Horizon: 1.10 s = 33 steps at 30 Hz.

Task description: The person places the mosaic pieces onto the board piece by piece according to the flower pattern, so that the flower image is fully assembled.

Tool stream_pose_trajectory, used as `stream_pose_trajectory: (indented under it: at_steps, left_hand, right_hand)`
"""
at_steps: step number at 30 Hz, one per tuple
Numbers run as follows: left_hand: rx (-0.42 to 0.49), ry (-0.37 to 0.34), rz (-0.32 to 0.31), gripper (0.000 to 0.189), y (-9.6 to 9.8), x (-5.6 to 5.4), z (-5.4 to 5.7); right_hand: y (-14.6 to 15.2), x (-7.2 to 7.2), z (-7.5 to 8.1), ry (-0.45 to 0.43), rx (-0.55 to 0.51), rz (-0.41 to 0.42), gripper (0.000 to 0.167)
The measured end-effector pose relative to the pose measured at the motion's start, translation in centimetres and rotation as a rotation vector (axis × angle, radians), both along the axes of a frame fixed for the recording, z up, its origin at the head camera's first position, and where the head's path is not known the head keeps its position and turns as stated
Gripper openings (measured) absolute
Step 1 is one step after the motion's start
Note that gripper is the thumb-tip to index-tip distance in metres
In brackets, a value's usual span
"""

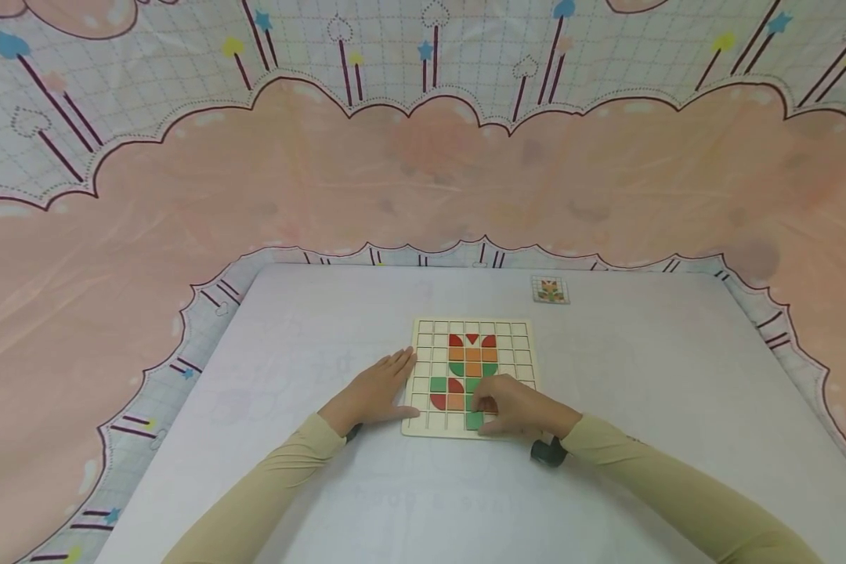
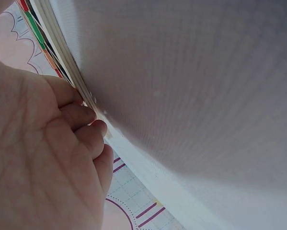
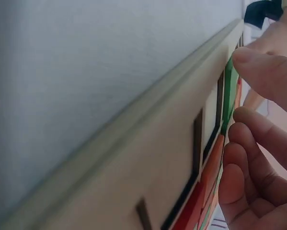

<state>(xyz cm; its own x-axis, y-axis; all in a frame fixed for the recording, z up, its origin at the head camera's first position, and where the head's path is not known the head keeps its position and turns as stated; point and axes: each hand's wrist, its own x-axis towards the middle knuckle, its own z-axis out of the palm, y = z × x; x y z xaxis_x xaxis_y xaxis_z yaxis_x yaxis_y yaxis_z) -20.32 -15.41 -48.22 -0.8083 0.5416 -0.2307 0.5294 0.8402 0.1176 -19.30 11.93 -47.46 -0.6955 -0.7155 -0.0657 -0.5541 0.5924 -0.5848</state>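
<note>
A cream grid board (image 1: 423,427) lies on the white table, with red, orange and green tiles forming a flower pattern. My left hand (image 1: 381,388) rests along the board's left edge, thumb stretched over its lower left corner. In the left wrist view, that hand's fingertips (image 2: 88,115) meet the board's side. Over the lower right part of the board, my right hand (image 1: 511,403) has its thumb and index finger at a green square tile (image 1: 475,421) in the bottom row. Its other fingers are curled, seen in the right wrist view, and cover neighbouring tiles.
Behind the board, to the right, lies a small pattern card (image 1: 551,290) showing a similar flower. A patterned cloth (image 1: 423,180) hangs beyond the table's back edge. Dark bands are on both wrists, the right one (image 1: 548,453) close to the table (image 1: 254,439).
</note>
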Motion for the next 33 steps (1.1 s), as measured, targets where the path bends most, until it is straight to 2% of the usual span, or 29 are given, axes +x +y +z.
stream_pose_trajectory:
  at_steps: [9, 20, 26, 33]
  left_hand:
    - [-0.014, 0.013, -0.001, 0.096, 0.0, -0.2, -0.2]
    - [-0.009, -0.002, 0.004, 0.096, 0.1, -0.3, -0.2]
    - [-0.015, 0.0, 0.002, 0.096, 0.1, -0.2, -0.2]
    - [-0.017, 0.003, 0.006, 0.097, 0.1, -0.2, -0.3]
  right_hand:
    - [0.2, 0.0, 0.2, -0.02, -0.02, -0.008, 0.018]
    - [0.6, 0.0, 0.4, -0.046, -0.028, -0.01, 0.019]
    - [2.0, -0.6, 0.9, -0.031, -0.056, -0.044, 0.021]
    - [4.1, -1.6, 1.6, 0.005, -0.109, -0.075, 0.031]
